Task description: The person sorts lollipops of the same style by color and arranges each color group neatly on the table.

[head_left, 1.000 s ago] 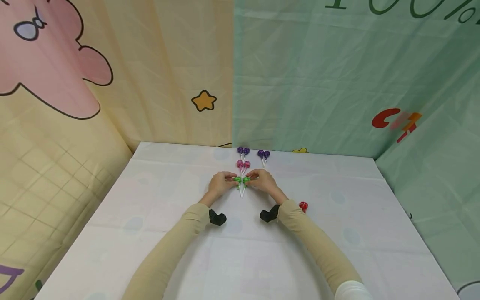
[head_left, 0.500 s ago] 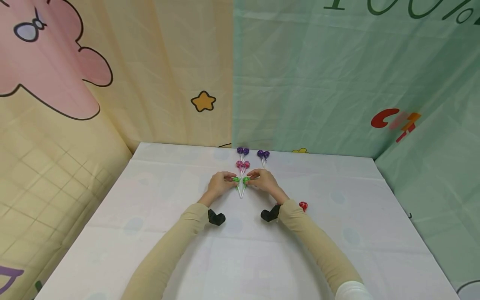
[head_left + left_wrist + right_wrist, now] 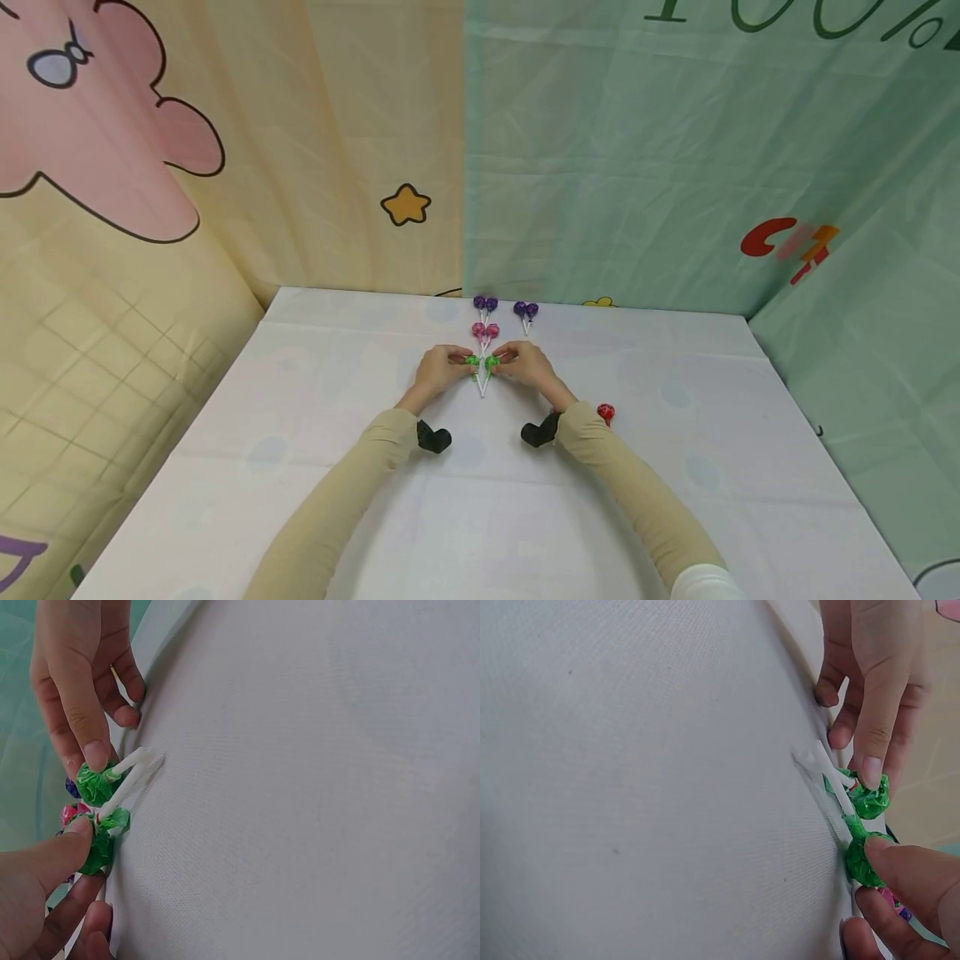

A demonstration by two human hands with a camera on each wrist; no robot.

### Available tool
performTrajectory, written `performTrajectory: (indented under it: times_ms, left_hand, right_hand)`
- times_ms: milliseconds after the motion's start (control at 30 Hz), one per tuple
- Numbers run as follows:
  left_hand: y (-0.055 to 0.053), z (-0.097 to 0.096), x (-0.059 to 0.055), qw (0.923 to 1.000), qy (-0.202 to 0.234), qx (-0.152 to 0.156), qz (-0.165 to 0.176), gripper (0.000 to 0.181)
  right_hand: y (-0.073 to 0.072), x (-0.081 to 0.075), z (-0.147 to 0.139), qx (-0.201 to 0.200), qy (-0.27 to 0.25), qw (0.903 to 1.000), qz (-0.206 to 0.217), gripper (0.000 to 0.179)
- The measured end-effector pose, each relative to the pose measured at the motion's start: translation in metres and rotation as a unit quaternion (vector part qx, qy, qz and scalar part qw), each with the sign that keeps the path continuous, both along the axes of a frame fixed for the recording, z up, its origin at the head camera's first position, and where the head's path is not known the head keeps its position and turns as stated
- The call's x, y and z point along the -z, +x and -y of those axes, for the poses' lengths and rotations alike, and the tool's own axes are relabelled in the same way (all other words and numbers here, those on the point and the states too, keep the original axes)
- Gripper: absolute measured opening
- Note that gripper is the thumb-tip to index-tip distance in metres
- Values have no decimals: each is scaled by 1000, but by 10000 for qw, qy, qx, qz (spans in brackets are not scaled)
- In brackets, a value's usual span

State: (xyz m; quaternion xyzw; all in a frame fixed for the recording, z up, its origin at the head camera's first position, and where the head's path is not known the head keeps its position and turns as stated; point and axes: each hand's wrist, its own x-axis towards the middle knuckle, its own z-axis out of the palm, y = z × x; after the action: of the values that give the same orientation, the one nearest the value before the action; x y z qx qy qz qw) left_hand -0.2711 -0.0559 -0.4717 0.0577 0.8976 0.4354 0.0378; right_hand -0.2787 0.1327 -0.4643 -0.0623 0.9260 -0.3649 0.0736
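Two green-wrapped lollipops lie on the white table, their sticks slanting toward each other and meeting at the near end in the head view. My left hand (image 3: 439, 368) pinches the left green lollipop (image 3: 95, 853) by its wrapped head between thumb and fingers. With thumb and fingertips, my right hand (image 3: 529, 364) pinches the head of the right green lollipop (image 3: 861, 862). Just beyond them lie two pink lollipops (image 3: 486, 331), also with sticks angled together. Farther back in the same line are two purple lollipops (image 3: 485, 303).
Another pair of purple lollipops (image 3: 526, 309) lies to the right, near the table's back edge. A red lollipop (image 3: 606, 412) is beside my right forearm, partly hidden by the sleeve. Printed curtains (image 3: 600, 167) hang behind the white table (image 3: 480, 517).
Almost nothing differs. Both hands keep their hold on the green lollipops, and the head view has shifted very slightly.
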Motion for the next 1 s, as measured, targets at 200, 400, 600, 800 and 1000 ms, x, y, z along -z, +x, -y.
performTrajectory:
  times_ms: [200, 400, 600, 800, 1000]
  left_hand:
    - [0, 1, 0, 10000, 26, -35, -48, 31]
    - [1, 2, 0, 10000, 75, -3, -50, 32]
    - [2, 6, -2, 9997, 143, -22, -198, 36]
    - [2, 6, -7, 9984, 173, -136, -525, 36]
    - [5, -7, -20, 9966, 240, -142, -772, 36]
  right_hand:
    - [-1, 1, -2, -13, -9, 10000, -13, 30]
    - [-1, 0, -4, -34, -109, 9999, 22, 32]
    - [2, -8, -9, -46, -128, 9999, -24, 32]
    - [7, -18, -19, -37, -141, 9999, -66, 35]
    - [13, -27, -33, -42, -52, 9997, -235, 37]
